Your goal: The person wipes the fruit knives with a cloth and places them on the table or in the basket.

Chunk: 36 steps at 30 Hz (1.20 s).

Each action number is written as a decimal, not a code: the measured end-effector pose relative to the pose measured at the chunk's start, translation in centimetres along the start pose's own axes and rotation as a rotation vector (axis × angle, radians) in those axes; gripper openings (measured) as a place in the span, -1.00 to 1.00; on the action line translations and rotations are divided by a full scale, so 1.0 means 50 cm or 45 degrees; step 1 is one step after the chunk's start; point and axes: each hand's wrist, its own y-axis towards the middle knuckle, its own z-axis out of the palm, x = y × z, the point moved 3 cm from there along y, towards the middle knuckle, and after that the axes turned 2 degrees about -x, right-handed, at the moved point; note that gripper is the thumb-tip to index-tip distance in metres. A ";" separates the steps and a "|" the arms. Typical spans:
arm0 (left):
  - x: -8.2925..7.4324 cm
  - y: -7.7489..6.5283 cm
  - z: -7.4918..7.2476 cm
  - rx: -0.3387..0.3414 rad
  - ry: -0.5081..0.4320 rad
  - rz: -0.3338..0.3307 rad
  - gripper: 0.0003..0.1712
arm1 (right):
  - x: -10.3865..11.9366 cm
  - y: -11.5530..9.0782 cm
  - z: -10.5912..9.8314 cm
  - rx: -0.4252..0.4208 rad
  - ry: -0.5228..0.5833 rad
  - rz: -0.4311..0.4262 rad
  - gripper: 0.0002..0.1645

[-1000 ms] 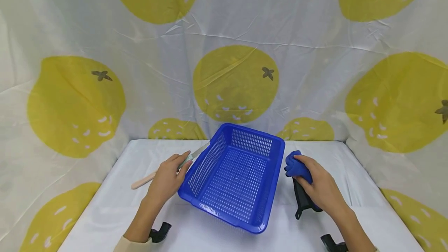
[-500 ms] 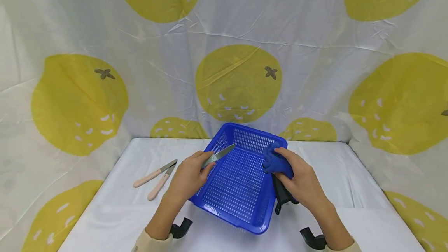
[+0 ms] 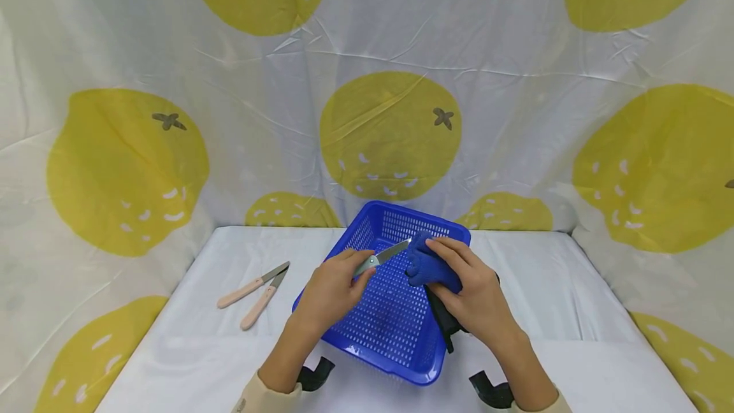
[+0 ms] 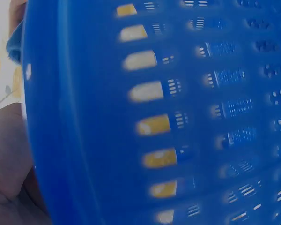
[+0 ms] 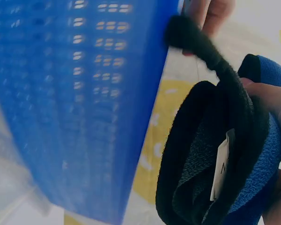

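My left hand (image 3: 329, 289) grips a paring knife (image 3: 393, 251) by its pale green handle above the blue basket. The blade slants up to the right, its tip right at the cloth. A folded blue towel (image 3: 430, 269) with a dark underside is held between the right hand's (image 3: 482, 298) thumb and fingers, over the basket's right side. In the right wrist view the towel (image 5: 210, 154) shows black edging, a hanging loop and a white label. The left wrist view has part of the left hand (image 4: 9, 154) behind the basket rim, with the knife hidden.
The perforated blue basket (image 3: 390, 368) stands tilted in the middle of the white-covered table (image 3: 195, 362). To its left lie two knives with pink handles, one knife (image 3: 241, 292) behind the other knife (image 3: 259, 308), blade tips together. A lemon-print curtain (image 3: 390, 136) hangs behind.
My left hand has carried the knife rightward from the basket's left edge to above it. My right hand has brought the towel leftward over the basket, up to the blade tip.
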 end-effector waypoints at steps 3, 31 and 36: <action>-0.010 -0.002 0.002 -0.008 -0.013 0.035 -0.63 | 0.017 0.007 0.005 0.007 0.020 -0.032 -0.05; -0.039 -0.012 -0.015 -0.155 0.042 0.281 -0.72 | 0.051 0.005 0.056 -0.076 -0.104 -0.195 -0.24; -0.038 -0.012 -0.019 -0.147 0.069 0.281 -0.71 | 0.033 0.008 0.047 -0.082 -0.116 -0.138 -0.22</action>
